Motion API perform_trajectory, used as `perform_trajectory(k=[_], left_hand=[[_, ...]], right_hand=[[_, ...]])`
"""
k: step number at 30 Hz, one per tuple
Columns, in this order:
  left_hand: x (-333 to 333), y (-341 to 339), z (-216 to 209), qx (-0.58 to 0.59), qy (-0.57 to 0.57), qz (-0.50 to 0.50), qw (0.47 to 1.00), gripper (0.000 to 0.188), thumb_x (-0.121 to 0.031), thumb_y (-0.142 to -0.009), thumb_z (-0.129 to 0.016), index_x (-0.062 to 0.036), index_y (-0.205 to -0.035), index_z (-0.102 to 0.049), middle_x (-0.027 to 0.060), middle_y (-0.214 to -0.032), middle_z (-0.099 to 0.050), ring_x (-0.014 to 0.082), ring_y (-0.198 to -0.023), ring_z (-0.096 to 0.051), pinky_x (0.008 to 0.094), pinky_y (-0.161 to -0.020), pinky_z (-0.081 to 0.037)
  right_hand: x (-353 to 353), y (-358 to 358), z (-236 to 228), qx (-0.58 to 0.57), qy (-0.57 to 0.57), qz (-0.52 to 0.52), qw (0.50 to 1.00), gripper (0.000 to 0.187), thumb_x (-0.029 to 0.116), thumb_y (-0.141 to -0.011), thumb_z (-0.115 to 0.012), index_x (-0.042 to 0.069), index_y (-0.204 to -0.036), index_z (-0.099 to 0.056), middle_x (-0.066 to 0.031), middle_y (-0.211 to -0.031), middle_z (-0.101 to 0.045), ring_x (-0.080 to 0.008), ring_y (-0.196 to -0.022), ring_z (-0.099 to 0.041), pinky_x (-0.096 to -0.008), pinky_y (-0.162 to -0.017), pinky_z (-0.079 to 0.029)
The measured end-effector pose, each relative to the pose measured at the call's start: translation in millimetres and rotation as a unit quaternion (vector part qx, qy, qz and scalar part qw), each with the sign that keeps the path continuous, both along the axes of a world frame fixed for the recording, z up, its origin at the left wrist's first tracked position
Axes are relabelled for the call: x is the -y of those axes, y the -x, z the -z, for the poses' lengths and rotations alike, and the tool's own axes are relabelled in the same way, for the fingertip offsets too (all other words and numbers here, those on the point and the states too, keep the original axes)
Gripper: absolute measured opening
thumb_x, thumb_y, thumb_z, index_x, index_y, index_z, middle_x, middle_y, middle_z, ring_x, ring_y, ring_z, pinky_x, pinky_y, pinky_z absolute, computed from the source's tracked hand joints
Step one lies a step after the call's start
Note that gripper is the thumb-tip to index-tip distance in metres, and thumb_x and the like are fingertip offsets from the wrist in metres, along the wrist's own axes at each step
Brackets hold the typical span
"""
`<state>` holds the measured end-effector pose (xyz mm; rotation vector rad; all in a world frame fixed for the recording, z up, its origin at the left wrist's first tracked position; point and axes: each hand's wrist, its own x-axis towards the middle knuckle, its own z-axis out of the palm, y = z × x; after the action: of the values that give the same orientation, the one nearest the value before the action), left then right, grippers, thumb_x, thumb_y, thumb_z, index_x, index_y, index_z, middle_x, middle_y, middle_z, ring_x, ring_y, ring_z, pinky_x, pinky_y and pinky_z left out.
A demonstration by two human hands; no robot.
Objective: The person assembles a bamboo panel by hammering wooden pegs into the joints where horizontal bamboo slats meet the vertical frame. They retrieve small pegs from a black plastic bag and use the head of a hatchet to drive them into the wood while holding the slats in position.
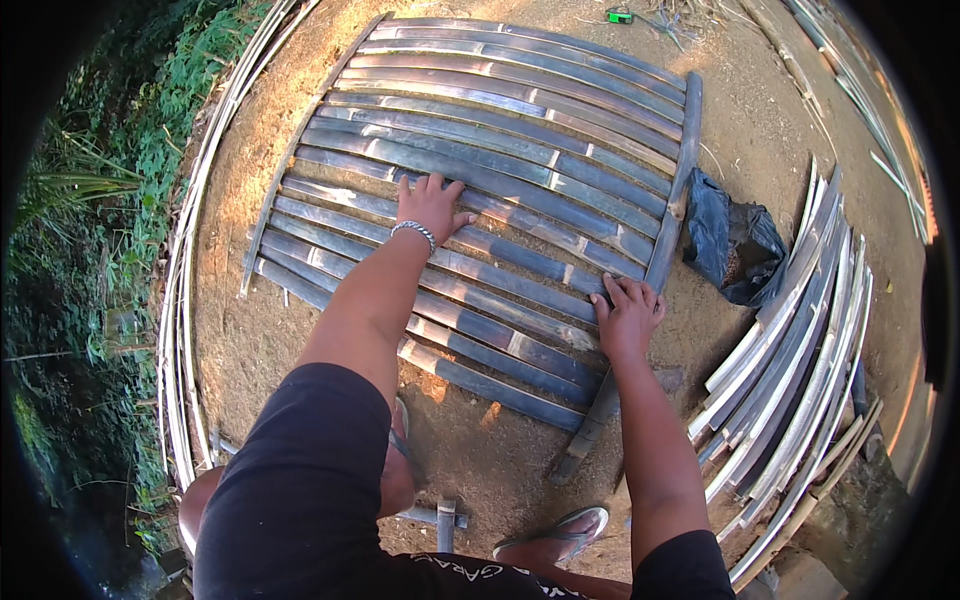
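Dark shirt cloth (290, 470) sits nearest, at the near side of the slatted bamboo panel (500, 175), which lies flat on the bare earth in front of the person. Left hand (433, 205), with a chain bracelet (415, 232) at the wrist, is palm down near the panel's middle, its fingers spread over the slats and not wrapped around any. Right hand (628, 310) rests at the panel's right edge, its fingers loosely bent over the slat ends; whether it grips anything, I cannot tell.

As for progress, the panel looks mostly laid out: its slats run across between 2 side rails, the left rail (310, 125) and the right rail (672, 215). Spacing is uneven, with wider gaps around both hands, so evening them out seems left to do. No fastenings can be made out, so whether the slats are fixed stays unclear.

Right of the panel are 1 black plastic bag (708, 230) and a pile of split bamboo (800, 350), apparently unused. Left of it run long pale strips (185, 250); beyond its far edge lies a small green object (619, 17). Near its closest edge is a sandal (585, 525).
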<state>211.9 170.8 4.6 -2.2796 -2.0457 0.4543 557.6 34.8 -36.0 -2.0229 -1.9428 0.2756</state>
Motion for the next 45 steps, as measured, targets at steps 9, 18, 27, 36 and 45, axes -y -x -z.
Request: perform_trajectory(k=[9,18,27,36,45], left_hand=[[-2.4,0.5,-4.3,0.026,0.02,-0.029,0.999,0.069,-0.069,-0.094,-0.061,-0.0254,-0.147,-0.057,0.0088,-0.139,-0.057,0.0287,-0.136,-0.053,0.0567,-0.12,-0.031],[47.0,29.2,12.9,0.144,-0.095,-0.124,0.977,0.08,-0.064,-0.089,-0.073,-0.0217,-0.153,-0.053,0.0136,-0.153,-0.051,0.034,-0.142,-0.048,0.0513,-0.12,-0.036],[32.7,80.8,22.4,0.203,-0.015,-0.041,0.978,0.069,-0.056,-0.084,-0.08,-0.0129,-0.137,-0.068,0.0158,-0.146,-0.059,0.0353,-0.139,-0.052,0.045,-0.114,-0.047],[19.2,76.5,23.1,0.185,-0.013,-0.012,0.983,0.07,-0.056,-0.084,-0.079,-0.0099,-0.136,-0.069,0.014,-0.142,-0.062,0.0355,-0.134,-0.056,0.0453,-0.111,-0.049],[45.0,81.4,18.9,0.234,-0.074,0.025,0.969,0.061,-0.048,-0.086,-0.082,-0.0111,-0.133,-0.07,0.0124,-0.139,-0.064,0.0333,-0.129,-0.06,0.0442,-0.108,-0.051]], right_hand=[[-1.0,3.2,-1.0,0.007,0.001,0.01,1.0,0.041,0.036,-0.086,-0.083,0.023,-0.125,-0.078,0.0019,-0.12,-0.068,-0.0236,-0.129,-0.053,-0.0564,-0.118,-0.026],[-1.2,-1.0,2.6,0.001,0.0,0.01,1.0,0.043,0.036,-0.084,-0.084,0.023,-0.125,-0.078,0.0036,-0.121,-0.067,-0.0222,-0.13,-0.053,-0.0601,-0.119,-0.024],[-1.5,2.0,3.3,0.003,-0.003,0.012,1.0,0.042,0.035,-0.084,-0.084,0.024,-0.124,-0.078,0.0036,-0.119,-0.068,-0.0228,-0.13,-0.053,-0.0592,-0.119,-0.025],[-1.1,-1.7,13.8,0.0,-0.025,0.016,1.0,0.042,0.037,-0.086,-0.083,0.023,-0.125,-0.078,0.0038,-0.12,-0.069,-0.0238,-0.128,-0.054,-0.0587,-0.119,-0.025],[1.7,-4.8,10.3,-0.018,-0.043,0.01,0.999,0.043,0.04,-0.079,-0.088,0.023,-0.118,-0.081,0.0023,-0.125,-0.069,-0.0235,-0.129,-0.055,-0.0602,-0.119,-0.026]])
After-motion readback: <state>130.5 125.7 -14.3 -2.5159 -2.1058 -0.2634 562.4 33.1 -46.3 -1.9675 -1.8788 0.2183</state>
